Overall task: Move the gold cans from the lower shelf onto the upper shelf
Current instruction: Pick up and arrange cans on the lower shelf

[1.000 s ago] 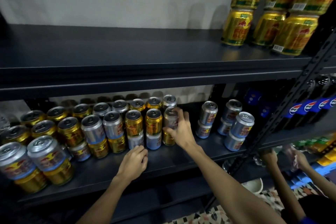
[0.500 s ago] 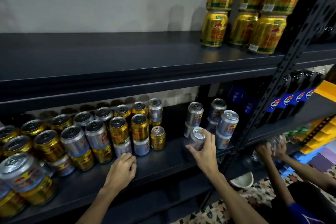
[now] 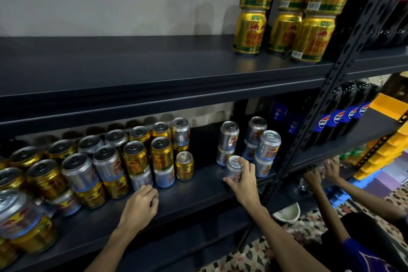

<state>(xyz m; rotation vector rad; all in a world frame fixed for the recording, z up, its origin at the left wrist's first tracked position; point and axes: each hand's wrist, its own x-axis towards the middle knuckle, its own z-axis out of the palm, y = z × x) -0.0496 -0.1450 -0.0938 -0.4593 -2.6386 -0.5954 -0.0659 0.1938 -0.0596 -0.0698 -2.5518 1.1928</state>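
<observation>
On the lower shelf (image 3: pixel 198 192), in the head view, the right hand (image 3: pixel 242 181) is clamped on a silver can (image 3: pixel 233 169), fingers curled round its top and side. The can stands upright just in front of a silver cluster (image 3: pixel 268 146) stacked two high. The left hand (image 3: pixel 141 205) rests on the shelf's front, fingers loosely curled and holding nothing, just beside the front row. Gold cans (image 3: pixel 135 157) stand mixed with silver ones in two-high stacks along the shelf's left half; a lone gold can (image 3: pixel 184 165) ends the row. On the upper shelf (image 3: pixel 132 68), a gold stack (image 3: pixel 250 31) stands two high at the right end. Another person's hands (image 3: pixel 331 165) reach into the next bay, below cola bottles (image 3: pixel 337 117)
</observation>
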